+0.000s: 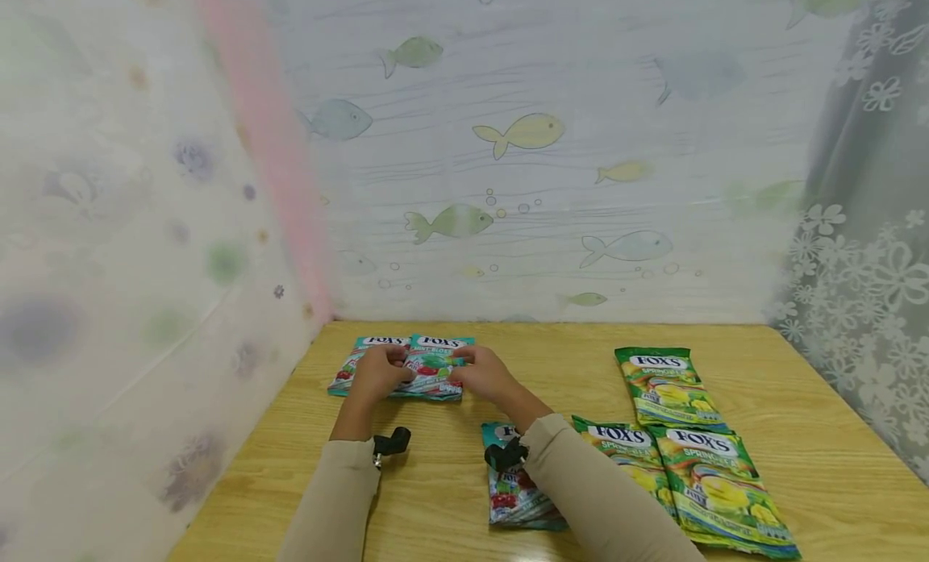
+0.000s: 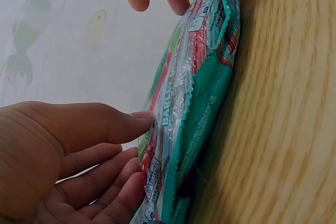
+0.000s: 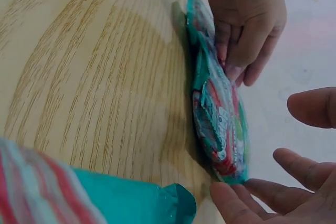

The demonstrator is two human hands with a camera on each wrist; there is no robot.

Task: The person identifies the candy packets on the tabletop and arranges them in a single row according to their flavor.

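Two teal-and-red FOX'S candy bags lie side by side at the back left of the table. My left hand (image 1: 379,373) hangs over the left candy bag (image 1: 349,370); its thumb touches the near left part of the right candy bag (image 1: 434,365). In the left wrist view, the fingers (image 2: 94,182) lie loosely bent beside that bag, not closed round it. My right hand (image 1: 488,376) is at the bag's right edge, fingers spread. The right wrist view has its fingertips (image 3: 226,198) touching the bag's end, with the thumb apart.
Another teal candy bag (image 1: 506,501) lies under the right forearm. Three green-and-yellow FOX'S bags are at the right: a back one (image 1: 668,389), a front one (image 1: 726,489) and one (image 1: 631,453) partly behind the sleeve. A fish-patterned curtain (image 1: 537,183) hangs behind the table (image 1: 428,473).
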